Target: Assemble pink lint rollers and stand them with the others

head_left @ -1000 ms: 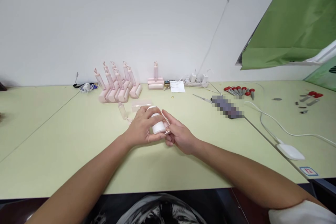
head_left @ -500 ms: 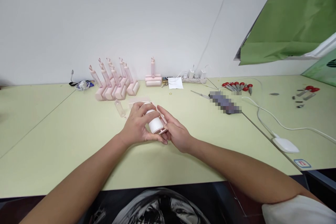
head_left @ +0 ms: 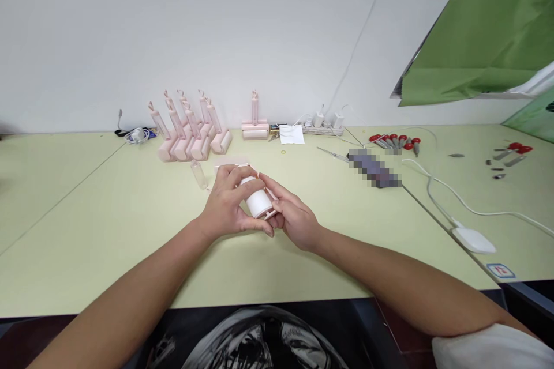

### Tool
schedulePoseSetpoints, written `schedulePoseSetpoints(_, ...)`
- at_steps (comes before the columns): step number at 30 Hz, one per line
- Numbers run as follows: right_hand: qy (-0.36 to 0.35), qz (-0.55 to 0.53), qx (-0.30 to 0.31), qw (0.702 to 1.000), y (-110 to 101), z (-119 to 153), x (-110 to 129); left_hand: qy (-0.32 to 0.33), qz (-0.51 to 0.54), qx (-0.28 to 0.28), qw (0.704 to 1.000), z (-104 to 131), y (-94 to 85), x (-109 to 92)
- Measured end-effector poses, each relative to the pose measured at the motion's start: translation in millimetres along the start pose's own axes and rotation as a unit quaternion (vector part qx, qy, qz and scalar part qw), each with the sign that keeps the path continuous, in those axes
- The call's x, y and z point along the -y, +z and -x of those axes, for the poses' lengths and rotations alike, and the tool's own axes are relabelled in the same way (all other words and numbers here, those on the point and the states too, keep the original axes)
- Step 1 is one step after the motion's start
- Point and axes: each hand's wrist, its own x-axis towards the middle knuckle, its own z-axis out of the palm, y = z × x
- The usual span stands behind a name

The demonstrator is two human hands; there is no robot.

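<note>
Between my two hands is a lint roller head with a white roll (head_left: pixel 258 202) and a pale pink casing (head_left: pixel 270 214). My left hand (head_left: pixel 231 199) curls over the white roll, its fingers across the top and its thumb below. My right hand (head_left: pixel 296 216) grips the pink casing from the right, with fingers along its side. Part of the head is hidden behind the fingers. A clear pink handle (head_left: pixel 199 174) lies on the table just beyond my left hand. Behind the fingers lies a flat, pale pink piece (head_left: pixel 232 161), partly covered.
Several pink lint rollers (head_left: pixel 190 141) stand upright at the back left, and another lint roller (head_left: pixel 255 127) stands by the wall. A power strip (head_left: pixel 324 127), a white paper (head_left: pixel 291 134), a blurred dark item (head_left: pixel 373 169), red-handled tools (head_left: pixel 396 141) and a white cable (head_left: pixel 471 207) lie rightward.
Both hands keep their hold on the lint roller head, which has hardly moved. The whole view has shifted slightly.
</note>
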Motion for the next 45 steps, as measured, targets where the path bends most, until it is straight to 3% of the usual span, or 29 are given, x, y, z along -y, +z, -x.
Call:
schedulePoseSetpoints(27,0.002,-0.008,-0.019,1.0,3,1,7,-0.057,0.006,-0.001,0.998,6,7.3,-6)
schedulePoseSetpoints(32,-0.039,0.045,-0.085,0.995,-1,-3,6,-0.079,0.005,0.011,0.997,5,11.8,-13)
schedulePoseSetpoints(37,-0.088,0.096,-0.109,0.986,-7,-5,6,-0.117,-0.003,-0.027,0.993,6,14.6,-19)
schedulePoseSetpoints(41,-0.063,0.016,-0.082,0.995,-13,-9,8,-0.076,0.046,-0.035,0.995,8,11.9,-16)
schedulePoseSetpoints(45,0.013,-0.089,0.012,0.996,-15,-13,9,0.007,0.12,-0.019,0.993,12,14.3,-15)
